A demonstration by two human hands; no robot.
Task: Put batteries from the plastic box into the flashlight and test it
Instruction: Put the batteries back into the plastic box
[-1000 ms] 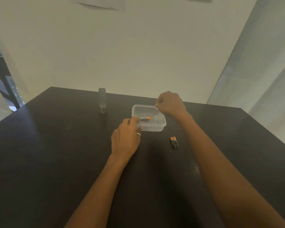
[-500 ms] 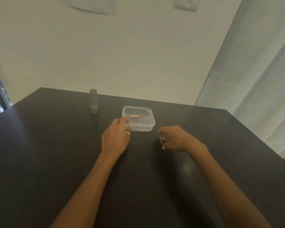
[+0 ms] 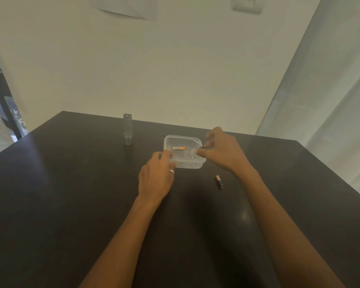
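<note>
Right hand (image 3: 220, 151) over plastic box (image 3: 181, 140), dark item in fingertips indistinct.

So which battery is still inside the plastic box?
The orange battery, lying in the plastic box. The dark battery lies outside, on the table.

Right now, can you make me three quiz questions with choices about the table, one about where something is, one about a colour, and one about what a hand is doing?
1. Where does the flashlight stand?
A. left of the box
B. inside the box
C. right of the box

2. What colour is the battery in the box?
A. green
B. orange
C. blue

3. What is the left hand doing?
A. lifting the flashlight
B. resting on the box's near corner
C. holding a cup

Answers: 1 A, it stands upright on the table, left of the box. 2 B, the battery is orange. 3 B, its fingers touch the rim.
</note>
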